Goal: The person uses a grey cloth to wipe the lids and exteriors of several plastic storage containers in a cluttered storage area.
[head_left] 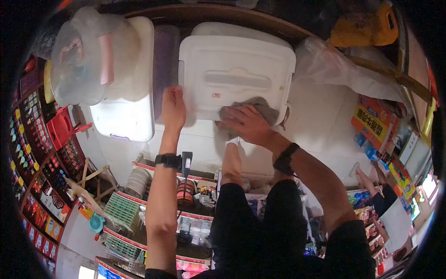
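Note:
A white lidded storage box (pixel 195 69) lies in front of me, with a small red-marked label near the lower part of its lid. My right hand (pixel 248 124) is closed over a grey cloth (pixel 264 108) and presses it on the box's lower right edge. At the box's left edge is my left hand (pixel 173 109), fingers curled together and partly blurred. Whether it grips the box or something small is hidden.
More white boxes (pixel 123 118) and a translucent round lid (pixel 76 83) stand at left. A plastic bag (pixel 344 69), a yellow jug (pixel 367 28) and a carton (pixel 374 118) are at right. Shop shelves (pixel 186 216) spread below; another person (pixel 392 218) is at far right.

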Action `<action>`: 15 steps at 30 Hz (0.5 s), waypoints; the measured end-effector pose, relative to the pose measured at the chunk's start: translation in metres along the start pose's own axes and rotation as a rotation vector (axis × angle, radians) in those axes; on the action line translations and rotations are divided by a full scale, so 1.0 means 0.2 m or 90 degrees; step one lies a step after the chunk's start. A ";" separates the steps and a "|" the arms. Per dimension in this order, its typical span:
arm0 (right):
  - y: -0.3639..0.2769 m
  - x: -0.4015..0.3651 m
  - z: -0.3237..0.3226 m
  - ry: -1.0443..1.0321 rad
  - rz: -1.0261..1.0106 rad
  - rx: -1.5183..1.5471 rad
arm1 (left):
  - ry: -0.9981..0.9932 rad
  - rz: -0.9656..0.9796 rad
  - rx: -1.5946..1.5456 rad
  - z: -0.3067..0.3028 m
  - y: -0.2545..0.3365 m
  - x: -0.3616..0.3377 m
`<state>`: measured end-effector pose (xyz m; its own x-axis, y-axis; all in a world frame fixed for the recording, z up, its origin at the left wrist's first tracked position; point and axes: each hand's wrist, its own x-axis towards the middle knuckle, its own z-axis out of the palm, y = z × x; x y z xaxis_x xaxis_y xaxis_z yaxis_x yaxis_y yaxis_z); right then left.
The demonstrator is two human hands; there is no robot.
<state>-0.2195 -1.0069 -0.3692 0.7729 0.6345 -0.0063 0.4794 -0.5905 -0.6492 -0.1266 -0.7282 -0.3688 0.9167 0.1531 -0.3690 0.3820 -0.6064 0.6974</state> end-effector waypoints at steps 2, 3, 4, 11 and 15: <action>0.06 -0.16 -0.06 -0.021 0.025 -0.007 | 0.049 0.061 0.092 0.10 -0.01 0.06; 0.09 -0.25 -0.08 -0.025 0.049 -0.018 | 0.100 0.112 0.170 0.17 -0.09 0.08; 0.11 -0.32 -0.12 -0.029 0.072 -0.031 | 0.153 0.162 0.248 0.20 -0.10 0.08; 0.05 -0.40 -0.12 0.014 0.147 -0.044 | 0.225 0.062 0.158 0.24 -0.04 0.05; -0.07 0.02 0.05 0.000 0.091 -0.041 | 0.170 0.081 0.081 0.22 -0.05 0.06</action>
<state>-0.2281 -0.9913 -0.3672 0.8356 0.5410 -0.0952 0.3896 -0.7059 -0.5915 -0.1232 -0.7545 -0.4065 0.9609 0.2591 -0.0977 0.2602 -0.7242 0.6386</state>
